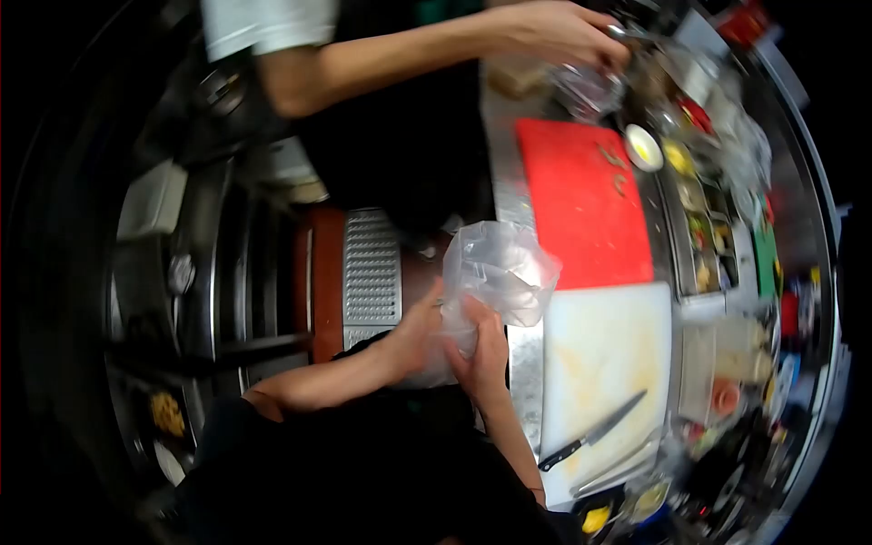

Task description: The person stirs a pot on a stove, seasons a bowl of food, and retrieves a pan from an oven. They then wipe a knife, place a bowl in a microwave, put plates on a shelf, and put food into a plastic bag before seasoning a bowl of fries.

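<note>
A clear plastic bag (498,263) is between my two hands, in front of my body and beside the counter edge. My left hand (420,334) is closed on the bag's near left side, its fingers partly behind the film. My right hand (483,352) grips the bag from the right, with the thumb and fingers pressed to the plastic. The bag puffs out above both hands; whether anything is inside cannot be made out. To the right of my hands lies a white cutting board (604,354), and on it a knife (595,431) with a black handle.
A co-worker's hand (581,38) reaches over the counter near another clear bag (589,91). Beyond the white board is a red cutting board (586,204) with small pieces on it. A white bowl (643,148) and ingredient containers (704,227) line the back. Cooking equipment (182,272) stands left.
</note>
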`<state>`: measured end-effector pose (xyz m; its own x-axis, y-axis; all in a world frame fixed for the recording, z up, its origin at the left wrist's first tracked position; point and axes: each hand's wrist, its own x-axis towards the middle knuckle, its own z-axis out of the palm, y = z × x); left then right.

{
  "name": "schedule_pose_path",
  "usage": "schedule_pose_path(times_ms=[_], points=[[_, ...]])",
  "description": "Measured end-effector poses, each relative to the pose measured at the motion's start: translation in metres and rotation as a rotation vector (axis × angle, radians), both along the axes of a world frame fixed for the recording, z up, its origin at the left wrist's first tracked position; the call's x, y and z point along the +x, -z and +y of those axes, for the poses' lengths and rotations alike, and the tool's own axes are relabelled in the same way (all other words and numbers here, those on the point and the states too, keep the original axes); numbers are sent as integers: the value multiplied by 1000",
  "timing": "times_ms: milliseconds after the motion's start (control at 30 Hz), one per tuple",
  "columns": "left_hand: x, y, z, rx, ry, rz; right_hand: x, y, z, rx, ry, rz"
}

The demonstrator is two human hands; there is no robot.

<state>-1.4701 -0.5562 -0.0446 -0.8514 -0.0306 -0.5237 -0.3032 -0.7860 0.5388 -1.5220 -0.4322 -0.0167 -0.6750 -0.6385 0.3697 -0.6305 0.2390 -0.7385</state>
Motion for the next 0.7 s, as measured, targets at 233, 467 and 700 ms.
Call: schedule_pose_path(times_ms=[233,467,700], points=[[81,-16,-63,-344,60,139,24,6,-82,162,-487,-16],[151,-39,-172,-702,-495,-202,11,52,-217,190,-387,-164],[142,-34,-382,-864,-515,210,25,-7,-433,52,-747,-1247]])
